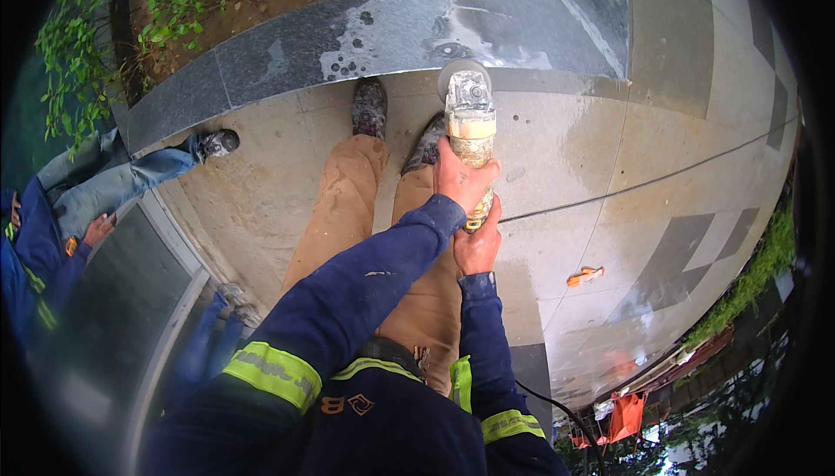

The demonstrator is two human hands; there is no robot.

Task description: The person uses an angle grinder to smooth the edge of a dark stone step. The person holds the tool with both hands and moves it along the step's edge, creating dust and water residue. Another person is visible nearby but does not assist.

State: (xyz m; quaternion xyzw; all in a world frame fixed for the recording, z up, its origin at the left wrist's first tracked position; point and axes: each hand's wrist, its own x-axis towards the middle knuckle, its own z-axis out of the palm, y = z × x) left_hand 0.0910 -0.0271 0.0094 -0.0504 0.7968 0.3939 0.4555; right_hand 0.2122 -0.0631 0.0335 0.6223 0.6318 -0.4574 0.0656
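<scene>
A dusty yellow and grey angle grinder (471, 124) is held upright in front of me between both hands. My left hand (463, 171) wraps round its body. Lower down, my right hand (479, 245) is closed round the rear end of the handle. The round disc (447, 82) at the grinder's head meets the front edge of a wet, dark grey stone ledge (383, 32); whether it touches is too fine to tell. Pale slurry and water lie on the ledge's top. My shoes (370, 106) stand just below it.
A black cable (644, 182) crosses the tiled floor (557, 145) to the right. An orange and white glove (585, 277) lies on the tiles. Another person in jeans (130, 184) is at the left, beside a glass panel (122, 276). Leafy branches (78, 50) hang at upper left.
</scene>
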